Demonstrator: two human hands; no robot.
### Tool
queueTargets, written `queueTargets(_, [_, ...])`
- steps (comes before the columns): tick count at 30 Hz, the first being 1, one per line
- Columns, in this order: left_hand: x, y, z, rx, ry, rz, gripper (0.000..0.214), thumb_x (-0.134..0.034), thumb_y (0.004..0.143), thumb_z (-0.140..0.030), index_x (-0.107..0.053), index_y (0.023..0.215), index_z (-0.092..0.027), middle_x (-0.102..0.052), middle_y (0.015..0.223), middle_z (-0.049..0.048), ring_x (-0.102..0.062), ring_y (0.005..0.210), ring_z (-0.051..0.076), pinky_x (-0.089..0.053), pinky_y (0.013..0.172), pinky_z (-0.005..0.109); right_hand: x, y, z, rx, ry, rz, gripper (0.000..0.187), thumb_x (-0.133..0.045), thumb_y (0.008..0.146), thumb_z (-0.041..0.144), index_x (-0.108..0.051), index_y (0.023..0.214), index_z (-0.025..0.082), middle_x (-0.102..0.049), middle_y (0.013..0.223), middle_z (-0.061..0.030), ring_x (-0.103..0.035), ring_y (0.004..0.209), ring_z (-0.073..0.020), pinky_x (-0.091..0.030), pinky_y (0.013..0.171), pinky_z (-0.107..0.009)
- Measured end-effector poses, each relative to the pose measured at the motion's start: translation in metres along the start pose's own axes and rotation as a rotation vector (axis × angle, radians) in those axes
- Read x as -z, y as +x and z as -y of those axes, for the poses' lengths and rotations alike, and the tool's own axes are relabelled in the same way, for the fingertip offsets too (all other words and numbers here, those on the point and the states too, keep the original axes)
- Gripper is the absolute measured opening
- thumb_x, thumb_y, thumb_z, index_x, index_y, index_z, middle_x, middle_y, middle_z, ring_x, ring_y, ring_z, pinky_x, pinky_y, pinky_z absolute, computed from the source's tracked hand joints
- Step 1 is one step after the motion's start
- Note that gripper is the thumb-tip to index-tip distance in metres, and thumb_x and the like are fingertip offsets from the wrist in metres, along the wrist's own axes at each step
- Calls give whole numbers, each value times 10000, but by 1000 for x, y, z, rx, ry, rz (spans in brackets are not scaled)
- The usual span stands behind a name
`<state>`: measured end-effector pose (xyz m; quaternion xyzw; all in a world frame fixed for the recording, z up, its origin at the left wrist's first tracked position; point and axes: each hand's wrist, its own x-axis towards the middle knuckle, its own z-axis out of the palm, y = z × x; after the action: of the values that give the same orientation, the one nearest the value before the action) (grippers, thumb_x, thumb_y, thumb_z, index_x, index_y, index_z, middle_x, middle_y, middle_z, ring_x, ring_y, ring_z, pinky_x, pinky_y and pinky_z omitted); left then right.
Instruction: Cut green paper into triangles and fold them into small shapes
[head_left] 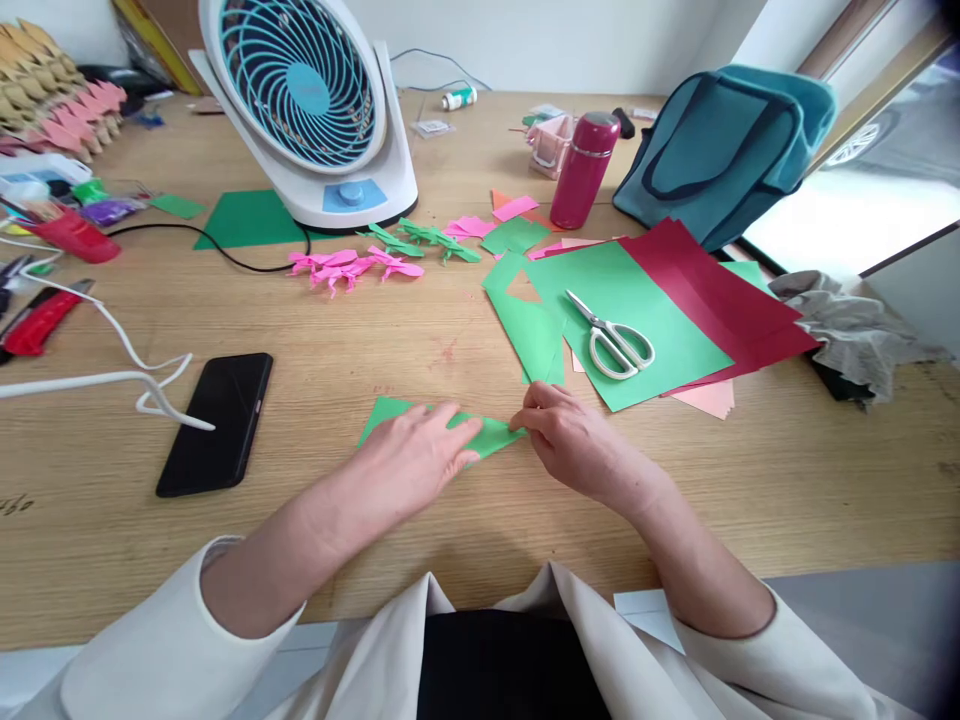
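A folded piece of green paper (493, 436) lies on the table in front of me, its narrow point toward the right. My left hand (420, 447) rests flat across its middle with fingers stretched out, hiding part of it. At the pointed right end, my right hand (566, 435) pinches the corner between thumb and fingers. Just beyond the right hand is a green sheet with a triangular gap (525, 318). White-handled scissors (616, 348) lie on a larger green sheet (660, 310) beside it.
Dark red sheets (712, 290) lie at right, near a teal bag (727, 150) and a magenta bottle (586, 170). Pink folded figures (352, 268) and green ones (427, 238) lie before a fan (315, 100). A black phone (217, 425) with a white cable (97, 380) is at left.
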<state>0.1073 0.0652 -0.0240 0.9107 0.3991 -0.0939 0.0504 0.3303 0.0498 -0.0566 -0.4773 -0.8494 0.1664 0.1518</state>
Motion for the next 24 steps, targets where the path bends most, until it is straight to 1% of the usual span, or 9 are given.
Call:
queueTargets(2, [-1, -4, -15, 0, 50, 22, 351, -510, 979, -349, -566, 1319, -278, -628, 1203, 94, -664, 943, 263, -531, 788, 398, -2, -1, 0, 48, 5, 5, 342, -437, 842, -57, -719, 928, 118, -571, 893, -94, -561, 855, -195, -462, 834, -335])
queueTargets(4, [-6, -6, -26, 8, 89, 9, 439, -532, 964, -385, -515, 1390, -282, -581, 1319, 136, -658, 1007, 312, -536, 806, 439, -4, -3, 0, 62, 21, 18, 344, -423, 845, -64, -708, 933, 106, -576, 895, -99, -565, 855, -197, -473, 820, -333])
queueTargets(6, [-11, -7, -35, 42, 111, 9, 511, -554, 943, -432, -491, 1424, -273, -543, 1386, 166, -631, 1087, 374, -533, 830, 484, -5, -7, 0, 67, 37, 21, 340, -414, 866, -51, -700, 971, 100, -583, 922, -107, -570, 874, -197, -483, 814, -327])
queueTargets(9, [-17, -5, -44, 104, 130, 24, 597, -579, 911, -494, -471, 1453, -265, -500, 1446, 186, -593, 1156, 433, -509, 883, 541, -6, -13, 0, 83, 19, -1, 337, -417, 883, -34, -690, 1018, 111, -587, 951, -108, -561, 899, -203, -487, 825, -330])
queueTargets(14, [-22, -4, -52, 172, 128, 40, 701, -590, 873, -569, -432, 1490, -276, -442, 1510, 196, -521, 1249, 485, -447, 978, 597, -12, -19, 0, 85, -61, -27, 304, -432, 904, 2, -683, 1031, 116, -594, 985, -114, -531, 902, -216, -475, 834, -345])
queueTargets(18, [-26, -4, -58, 221, 100, 35, 788, -619, 824, -623, -413, 1504, -280, -407, 1541, 189, -455, 1313, 499, -373, 1056, 627, -16, -22, 3, 58, -154, -9, 305, -440, 907, 17, -674, 1069, 128, -601, 1028, -114, -527, 913, -227, -453, 838, -361])
queueTargets(21, [-29, -4, -62, 239, 91, 24, 842, -636, 800, -643, -405, 1510, -253, -417, 1527, 216, -402, 1372, 469, -304, 1116, 626, -17, -23, 6, 49, -228, 20, 292, -469, 914, 44, -663, 1110, 140, -605, 1027, -104, -529, 902, -229, -434, 827, -362])
queueTargets(23, [-31, -4, -65, 239, 76, 27, 876, -640, 800, -642, -382, 1520, -215, -400, 1536, 227, -360, 1412, 436, -301, 1132, 606, -17, -23, 7, 50, -260, 33, 281, -491, 917, 65, -655, 1129, 149, -603, 1023, -97, -528, 887, -227, -424, 816, -360])
queueTargets(24, [-32, -5, -66, 240, 66, 31, 884, -636, 805, -640, -368, 1526, -203, -370, 1558, 216, -338, 1428, 424, -312, 1132, 600, -18, -23, 8, 51, -271, 37, 273, -501, 918, 75, -653, 1132, 152, -601, 1024, -95, -527, 884, -227, -419, 812, -359])
